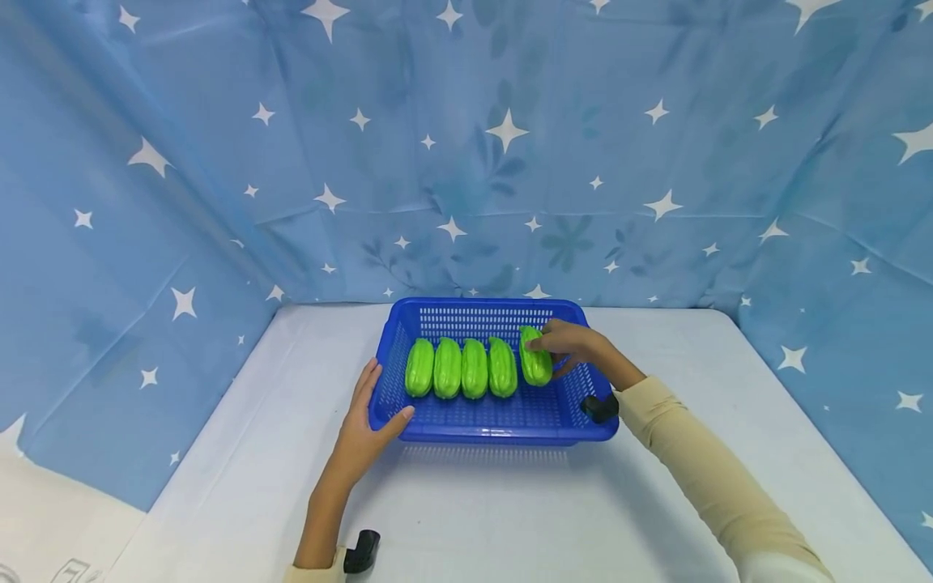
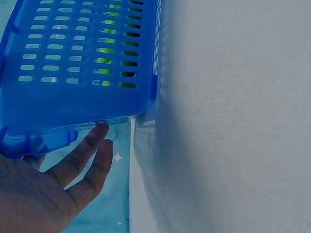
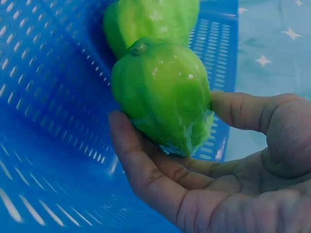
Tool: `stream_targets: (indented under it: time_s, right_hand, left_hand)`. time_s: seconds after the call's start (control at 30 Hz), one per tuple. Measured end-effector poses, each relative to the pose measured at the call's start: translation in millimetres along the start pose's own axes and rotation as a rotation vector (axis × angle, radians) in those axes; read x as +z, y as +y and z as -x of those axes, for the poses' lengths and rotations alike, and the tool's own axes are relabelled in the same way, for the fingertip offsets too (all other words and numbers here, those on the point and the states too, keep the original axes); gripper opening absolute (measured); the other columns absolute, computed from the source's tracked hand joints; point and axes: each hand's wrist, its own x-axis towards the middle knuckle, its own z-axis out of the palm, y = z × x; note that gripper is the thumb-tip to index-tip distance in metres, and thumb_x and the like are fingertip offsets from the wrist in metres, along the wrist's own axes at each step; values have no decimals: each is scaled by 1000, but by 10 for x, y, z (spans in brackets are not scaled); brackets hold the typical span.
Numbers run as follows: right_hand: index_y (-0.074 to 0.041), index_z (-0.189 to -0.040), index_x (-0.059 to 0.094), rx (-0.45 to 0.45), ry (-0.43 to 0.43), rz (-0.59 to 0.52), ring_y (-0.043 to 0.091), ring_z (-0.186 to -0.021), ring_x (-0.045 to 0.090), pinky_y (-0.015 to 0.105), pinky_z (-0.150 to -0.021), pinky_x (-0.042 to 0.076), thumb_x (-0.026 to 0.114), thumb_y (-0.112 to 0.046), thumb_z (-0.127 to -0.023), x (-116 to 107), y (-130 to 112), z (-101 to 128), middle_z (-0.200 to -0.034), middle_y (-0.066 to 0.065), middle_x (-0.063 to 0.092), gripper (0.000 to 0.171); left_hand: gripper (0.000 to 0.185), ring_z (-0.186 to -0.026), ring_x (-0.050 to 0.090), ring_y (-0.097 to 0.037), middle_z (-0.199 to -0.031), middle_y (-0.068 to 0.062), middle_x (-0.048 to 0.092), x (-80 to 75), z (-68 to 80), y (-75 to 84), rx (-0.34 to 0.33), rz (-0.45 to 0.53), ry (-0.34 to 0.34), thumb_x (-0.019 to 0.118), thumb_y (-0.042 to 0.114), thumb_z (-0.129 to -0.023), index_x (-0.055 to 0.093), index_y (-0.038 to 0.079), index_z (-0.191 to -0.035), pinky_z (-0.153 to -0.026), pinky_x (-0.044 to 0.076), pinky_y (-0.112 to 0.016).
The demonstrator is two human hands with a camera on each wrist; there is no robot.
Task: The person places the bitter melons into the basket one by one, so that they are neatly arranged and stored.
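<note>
Inside a blue plastic basket (image 1: pixel 487 431), a row of several glossy green ribbed gourd-like vegetables (image 1: pixel 475 369) lies side by side. At the right end of the row, with a small gap, my right hand (image 1: pixel 572 338) holds another green gourd-like vegetable (image 3: pixel 163 94) between thumb and fingers. It tilts slightly; whether it touches the basket floor I cannot tell. My left hand (image 1: pixel 361 429) is at the basket's front left corner, fingers stretched along the outer wall and thumb by the front rim. In the left wrist view its fingers look fairly straight against the basket (image 2: pixel 73 104).
The basket stands toward the back of a white table (image 1: pixel 510 518). Behind and beside the table hangs a blue curtain (image 1: pixel 466 162) with white stars. A black strap piece (image 1: pixel 599 408) at the right wrist hangs over the basket's right rim.
</note>
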Motion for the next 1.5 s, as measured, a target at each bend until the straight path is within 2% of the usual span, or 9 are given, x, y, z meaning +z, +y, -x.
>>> stream_targets:
  time_s: [0.27, 0.47, 0.57, 0.73, 0.93, 1.2, 1.5]
  right_hand:
    - [9, -145, 28, 54, 2, 13, 49, -128, 50, 53, -88, 56, 53, -22, -100, 59, -27, -125, -148, 31, 38, 61]
    - [5, -152, 7, 97, -29, -20, 53, -133, 40, 53, -87, 56, 52, -17, -100, 57, -33, -193, -152, 33, 27, 72]
    - [3, -153, 3, 110, -41, -30, 55, -134, 38, 53, -84, 57, 53, -17, -99, 63, -8, -242, -153, 34, 23, 76]
    - [4, -152, 5, 111, -50, -28, 55, -133, 39, 52, -80, 59, 55, -18, -98, 92, 52, -297, -152, 35, 24, 77]
    - [6, -151, 5, 101, -64, -48, 54, -132, 40, 52, -81, 58, 56, -16, -98, 117, 44, -293, -151, 36, 25, 77]
    - [7, -147, 21, 95, -60, -22, 51, -130, 46, 49, -78, 60, 57, -19, -98, 109, 49, -295, -148, 35, 34, 66]
    - [5, -148, 16, 114, -72, -18, 53, -129, 45, 47, -74, 61, 58, -20, -98, 71, 36, -252, -148, 36, 31, 71]
  left_hand:
    - [91, -153, 7, -29, -166, 6, 5, 0, 1, -17, 0, 2, -1, 68, 46, -88, 15, 21, -158, -116, 19, -63]
    - [90, -153, 7, -32, -166, 4, 5, 7, -4, -39, 2, 3, -1, 67, 46, -88, 15, 21, -158, -115, 19, -64]
    - [91, -153, 7, -31, -166, 5, 5, 13, 1, -38, -3, 1, 1, 68, 46, -88, 15, 22, -158, -116, 20, -63]
    - [91, -153, 7, -31, -166, 5, 5, 22, 16, -40, -5, -3, -1, 68, 46, -88, 15, 20, -158, -116, 20, -63]
    - [90, -153, 7, -32, -166, 5, 5, 18, 9, -39, -1, -4, 2, 67, 46, -88, 16, 21, -158, -115, 20, -63]
    - [91, -153, 7, -30, -166, 7, 5, 9, 1, -27, 2, 9, 7, 68, 45, -88, 15, 22, -158, -116, 19, -64]
    - [91, -153, 7, -29, -165, 8, 5, 9, -13, -23, 1, 2, 4, 68, 45, -88, 15, 22, -158, -116, 20, -63]
